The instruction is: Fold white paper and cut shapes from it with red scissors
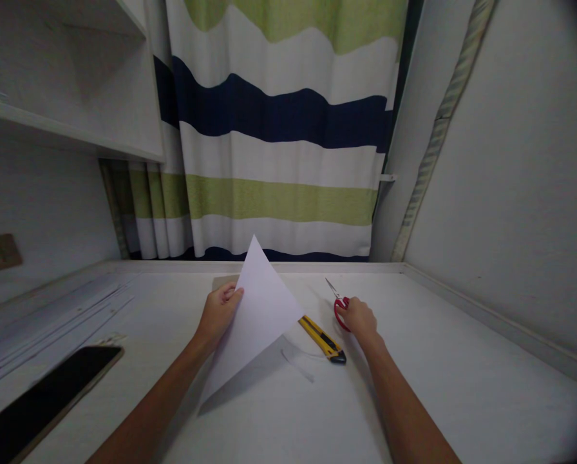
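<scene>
Head view: white surface (pixel 428 367), striped curtain (pixel 279 161) behind, shelf (pixel 80 132) upper L, dark phone (pixel 51 399) lower L. L grip (pixel 219 314) pinched on L edge of white paper sheet (pixel 257 316), tilted up. R grip (pixel 360 317) curled on red handles of scissors (pixel 338 298), blades pointing away. Yellow cutter (pixel 322 338) btwn grips, just R of sheet.

Paper (pixel 259 312): white
Scissors (pixel 337 299): red and silver
Cutter (pixel 321 336): yellow and black
Bench (pixel 288 428): white
Curtain (pixel 279 161): green, white, navy bands
</scene>
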A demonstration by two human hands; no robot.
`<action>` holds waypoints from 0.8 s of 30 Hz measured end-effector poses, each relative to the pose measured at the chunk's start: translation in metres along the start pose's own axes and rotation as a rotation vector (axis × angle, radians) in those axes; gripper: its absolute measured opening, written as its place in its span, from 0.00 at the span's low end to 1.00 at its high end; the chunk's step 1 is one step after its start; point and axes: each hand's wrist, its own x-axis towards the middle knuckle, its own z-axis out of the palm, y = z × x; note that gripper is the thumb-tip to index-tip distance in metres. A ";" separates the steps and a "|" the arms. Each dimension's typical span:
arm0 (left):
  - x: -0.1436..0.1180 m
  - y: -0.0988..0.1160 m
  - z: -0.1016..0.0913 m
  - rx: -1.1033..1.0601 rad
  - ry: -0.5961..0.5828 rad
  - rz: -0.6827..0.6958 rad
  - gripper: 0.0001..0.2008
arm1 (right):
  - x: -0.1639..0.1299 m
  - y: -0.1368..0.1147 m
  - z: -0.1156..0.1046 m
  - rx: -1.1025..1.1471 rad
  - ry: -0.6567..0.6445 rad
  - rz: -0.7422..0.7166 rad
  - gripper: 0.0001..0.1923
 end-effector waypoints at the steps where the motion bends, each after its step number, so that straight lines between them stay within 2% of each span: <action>1: 0.000 0.000 0.000 0.000 -0.002 0.007 0.19 | 0.000 0.001 0.001 -0.004 -0.011 -0.009 0.16; 7: 0.001 -0.002 -0.001 0.047 0.034 0.036 0.18 | -0.001 0.003 0.010 0.003 -0.030 -0.053 0.11; 13: 0.003 -0.003 -0.002 0.032 0.062 0.053 0.15 | -0.006 0.000 0.005 0.065 0.057 -0.102 0.10; 17: 0.001 -0.003 -0.001 0.012 0.039 0.064 0.14 | -0.014 -0.019 -0.009 0.208 0.139 -0.256 0.14; 19: -0.001 -0.002 0.002 -0.005 0.024 0.070 0.13 | -0.022 -0.033 -0.016 0.311 0.122 -0.371 0.18; 20: -0.002 -0.001 0.003 -0.013 0.019 0.072 0.13 | -0.028 -0.040 -0.018 0.390 0.083 -0.456 0.19; 22: -0.004 0.001 0.005 -0.029 0.015 0.068 0.12 | -0.040 -0.052 -0.022 0.783 -0.162 -0.678 0.21; 24: -0.005 0.002 0.006 -0.046 0.003 0.064 0.11 | -0.051 -0.058 -0.024 0.965 -0.406 -0.791 0.21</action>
